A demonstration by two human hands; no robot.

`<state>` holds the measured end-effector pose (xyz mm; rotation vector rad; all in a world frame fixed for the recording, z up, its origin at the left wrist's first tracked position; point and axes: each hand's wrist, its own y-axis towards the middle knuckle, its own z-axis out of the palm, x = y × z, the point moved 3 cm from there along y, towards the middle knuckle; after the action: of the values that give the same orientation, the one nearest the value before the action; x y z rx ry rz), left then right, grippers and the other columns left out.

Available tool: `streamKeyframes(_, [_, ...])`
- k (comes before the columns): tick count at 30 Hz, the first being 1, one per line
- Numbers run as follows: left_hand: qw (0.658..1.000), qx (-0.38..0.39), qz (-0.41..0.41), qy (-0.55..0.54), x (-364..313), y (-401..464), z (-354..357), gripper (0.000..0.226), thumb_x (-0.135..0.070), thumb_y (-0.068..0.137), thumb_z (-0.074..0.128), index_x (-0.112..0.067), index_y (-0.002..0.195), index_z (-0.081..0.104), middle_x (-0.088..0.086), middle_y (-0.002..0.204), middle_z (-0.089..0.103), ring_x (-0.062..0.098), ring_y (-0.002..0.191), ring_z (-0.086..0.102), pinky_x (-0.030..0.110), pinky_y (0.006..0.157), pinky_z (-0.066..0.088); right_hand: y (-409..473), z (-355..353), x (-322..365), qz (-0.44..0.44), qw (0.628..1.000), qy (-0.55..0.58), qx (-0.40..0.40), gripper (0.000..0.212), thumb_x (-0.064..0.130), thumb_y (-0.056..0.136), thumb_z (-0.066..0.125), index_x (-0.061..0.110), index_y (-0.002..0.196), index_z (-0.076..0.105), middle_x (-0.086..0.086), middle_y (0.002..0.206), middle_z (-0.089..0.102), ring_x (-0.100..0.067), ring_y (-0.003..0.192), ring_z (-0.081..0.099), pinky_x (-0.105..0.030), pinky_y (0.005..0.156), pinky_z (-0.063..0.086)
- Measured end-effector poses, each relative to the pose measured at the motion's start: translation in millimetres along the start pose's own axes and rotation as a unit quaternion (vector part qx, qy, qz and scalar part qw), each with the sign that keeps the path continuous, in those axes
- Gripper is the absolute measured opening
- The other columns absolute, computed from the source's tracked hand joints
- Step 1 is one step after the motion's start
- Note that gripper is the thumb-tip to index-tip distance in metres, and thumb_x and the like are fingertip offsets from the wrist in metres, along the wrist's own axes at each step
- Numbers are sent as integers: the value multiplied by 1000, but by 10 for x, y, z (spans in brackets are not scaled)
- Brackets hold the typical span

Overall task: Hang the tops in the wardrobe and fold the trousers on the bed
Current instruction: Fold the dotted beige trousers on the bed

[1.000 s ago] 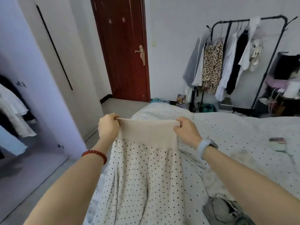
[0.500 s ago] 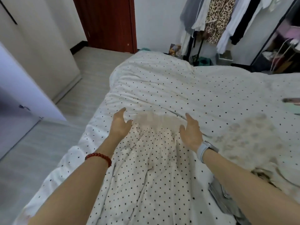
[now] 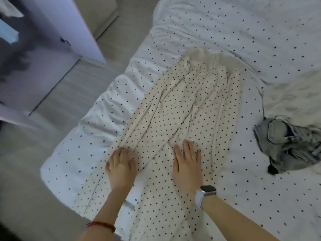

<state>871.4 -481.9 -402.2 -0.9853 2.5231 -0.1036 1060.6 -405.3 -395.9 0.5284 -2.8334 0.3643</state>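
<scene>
Cream trousers with black dots (image 3: 187, 101) lie lengthwise on the bed (image 3: 225, 28), waistband at the far end, legs running toward me. My left hand (image 3: 120, 165) rests flat on the left leg, fingers straight. My right hand (image 3: 188, 161), a watch on its wrist, presses flat on the right leg. Neither hand holds any cloth.
A crumpled grey garment (image 3: 288, 143) lies on the bed at the right, beside a rumpled cream cloth (image 3: 293, 96). An open wardrobe door (image 3: 69, 25) stands at the upper left, with clothes hanging in the dark inside. Grey floor (image 3: 26, 171) runs along the bed's left side.
The trousers went from held up by the waistband to laid flat on the bed. Both hands let go of the waistband and slid back down onto the legs. The view tilted downward.
</scene>
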Motion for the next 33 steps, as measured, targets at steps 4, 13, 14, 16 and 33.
streamKeyframes(4, [997, 29, -77, 14, 605, -285, -191, 44, -20, 91, 56, -7, 132, 48, 13, 137, 46, 34, 126, 38, 50, 103, 28, -524, 194, 389, -3, 1000, 16, -5, 47, 28, 86, 32, 12, 127, 49, -16, 133, 52, -32, 127, 46, -56, 101, 32])
streamKeyframes(13, [988, 102, -74, -87, 1175, -206, -512, 23, -25, 96, 48, -8, 109, 56, 5, 92, 62, 21, 77, 54, 29, 64, 43, -1009, 411, 1108, 53, 994, 92, -35, 37, 5, 77, 55, 5, 114, 56, -22, 126, 53, -40, 120, 50, -58, 98, 37])
streamKeyframes(14, [983, 109, -72, -127, 1197, -196, -538, 23, -24, 97, 47, -6, 109, 55, 3, 87, 60, 20, 75, 54, 28, 63, 43, -1051, 425, 1188, 68, 991, 104, -55, 34, 5, 79, 54, 4, 113, 58, -21, 125, 55, -40, 117, 52, -55, 98, 39])
streamKeyframes(16, [965, 139, -74, -208, 1300, -179, -642, 20, -20, 97, 47, -5, 108, 53, -2, 81, 55, 12, 71, 51, 23, 60, 40, -1165, 471, 1463, 126, 979, 146, -70, 30, 6, 88, 50, 4, 117, 58, -16, 121, 56, -34, 113, 53, -43, 98, 42])
streamKeyframes(33, [932, 200, -67, -294, 1878, 236, -1064, 33, -16, 100, 28, 6, 119, 44, 21, 97, 55, 16, 71, 43, 39, 75, 48, -1626, 1007, 2199, 396, 788, 471, 1, 15, 19, 97, 38, 10, 84, 39, -1, 71, 35, -17, 69, 37, -30, 70, 35])
